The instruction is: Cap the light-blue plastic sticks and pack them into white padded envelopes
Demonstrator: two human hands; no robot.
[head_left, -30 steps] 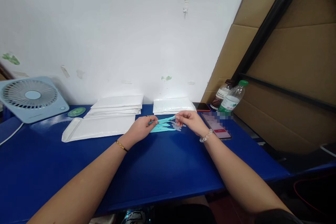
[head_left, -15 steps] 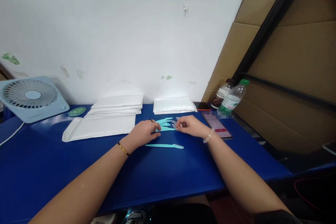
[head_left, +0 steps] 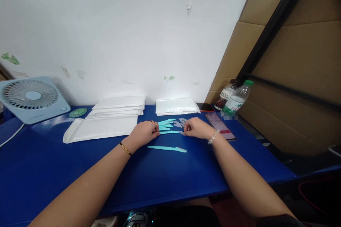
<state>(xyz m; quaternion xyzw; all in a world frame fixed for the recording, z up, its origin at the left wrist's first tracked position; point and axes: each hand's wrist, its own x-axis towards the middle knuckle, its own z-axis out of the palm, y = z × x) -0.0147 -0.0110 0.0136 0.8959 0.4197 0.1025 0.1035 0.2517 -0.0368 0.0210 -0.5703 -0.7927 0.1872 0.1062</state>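
Observation:
My left hand [head_left: 147,131] pinches the left end of a thin turquoise stick [head_left: 169,132]. At its other end, my right hand [head_left: 194,128] has its fingers closed on a small translucent cap [head_left: 182,133], which meets the stick's tip. Just behind lie several turquoise sticks [head_left: 165,124] in a loose pile, with several translucent caps [head_left: 178,124] to their right. Closer to the front, one more turquoise stick [head_left: 166,148] with a clear cap over its right end lies flat on the blue table [head_left: 165,177].
White padded envelopes [head_left: 117,108] are stacked at the left, and a smaller stack [head_left: 177,106] stands by the wall. A blue fan [head_left: 33,95] and green disc [head_left: 78,112] are farther left. Two phones [head_left: 221,126] and two bottles [head_left: 237,99] are at the right.
My hands have moved slightly apart, the left one to the left and the right one to the right. More of the stick between them and of the translucent caps now shows.

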